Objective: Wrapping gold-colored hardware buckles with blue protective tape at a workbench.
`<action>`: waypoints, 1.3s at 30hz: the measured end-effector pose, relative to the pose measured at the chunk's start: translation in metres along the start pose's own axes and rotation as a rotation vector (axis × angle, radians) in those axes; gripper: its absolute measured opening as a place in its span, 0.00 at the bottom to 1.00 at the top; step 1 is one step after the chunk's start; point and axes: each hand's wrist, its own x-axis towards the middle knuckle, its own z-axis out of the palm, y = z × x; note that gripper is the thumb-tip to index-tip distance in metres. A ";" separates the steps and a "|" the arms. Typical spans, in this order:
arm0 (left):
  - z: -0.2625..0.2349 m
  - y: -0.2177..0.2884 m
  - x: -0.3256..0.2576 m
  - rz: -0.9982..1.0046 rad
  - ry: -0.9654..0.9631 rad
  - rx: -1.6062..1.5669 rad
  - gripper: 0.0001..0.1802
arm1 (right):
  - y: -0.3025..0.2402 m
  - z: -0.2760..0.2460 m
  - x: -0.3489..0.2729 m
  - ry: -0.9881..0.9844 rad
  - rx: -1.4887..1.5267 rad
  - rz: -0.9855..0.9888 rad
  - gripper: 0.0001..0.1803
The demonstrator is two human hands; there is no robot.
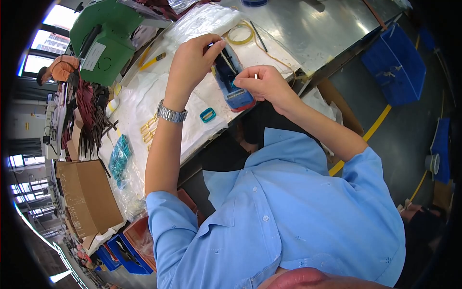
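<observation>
A blue tape dispenser [234,89] with a red base stands on a white plastic sheet [144,91] near the table's edge. My left hand [194,60], with a metal wristwatch on the wrist, rests its fingertips on the dispenser's far end. My right hand [265,83] pinches a small piece at the dispenser's near end, fingers closed; what it pinches is too small to name. A teal buckle [208,114] lies on the sheet just below the dispenser.
A yellow tape ring [241,33] and a pen lie beyond the dispenser. Yellow buckles [148,130], a bag of teal buckles [120,156], a green machine [103,36], a cardboard box [89,195] and blue bins [394,60] surround me. Another person [60,70] stands far left.
</observation>
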 end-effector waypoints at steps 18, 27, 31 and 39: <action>0.002 -0.002 0.010 -0.016 0.042 0.056 0.16 | -0.004 -0.002 0.007 0.010 -0.096 -0.041 0.08; 0.003 0.003 0.010 -0.052 0.032 0.067 0.17 | 0.003 -0.006 0.009 0.002 -0.070 -0.027 0.07; -0.001 -0.003 0.020 -0.110 -0.018 -0.011 0.17 | 0.003 -0.004 0.010 -0.006 -0.084 -0.039 0.07; -0.004 0.003 0.025 -0.036 -0.045 0.121 0.17 | -0.002 -0.003 0.011 -0.027 -0.088 -0.024 0.07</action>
